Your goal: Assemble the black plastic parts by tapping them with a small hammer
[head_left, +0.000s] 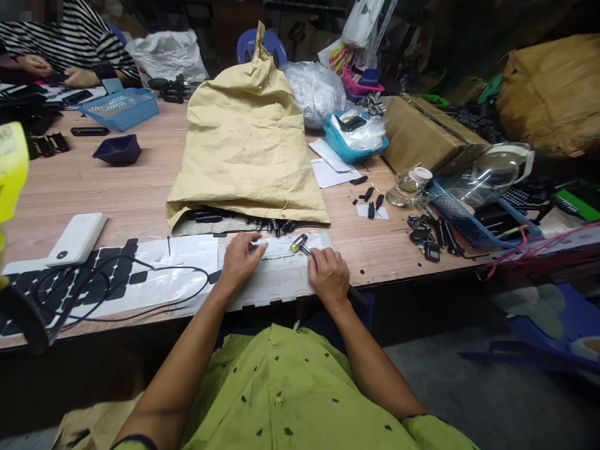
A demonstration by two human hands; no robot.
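Observation:
My right hand (329, 275) is closed around the handle of a small hammer (299, 244), whose yellow-and-black head rests over a pale flat strip (281, 275) at the table's near edge. My left hand (240, 257) lies on the same strip, fingers pinched on a small part I cannot make out. Just beyond both hands, several small black pieces (276, 226) spill from under a large tan paper sack (248, 131).
A white power bank (77, 237) and black cable (140, 275) lie left on a black-and-white sheet (94, 281). Blue baskets (119, 109), a cardboard box (429, 134), a glass jar (405, 185) and loose keys (424, 240) crowd the wooden table (140, 194). Another person in a striped sleeve (60, 37) sits far left.

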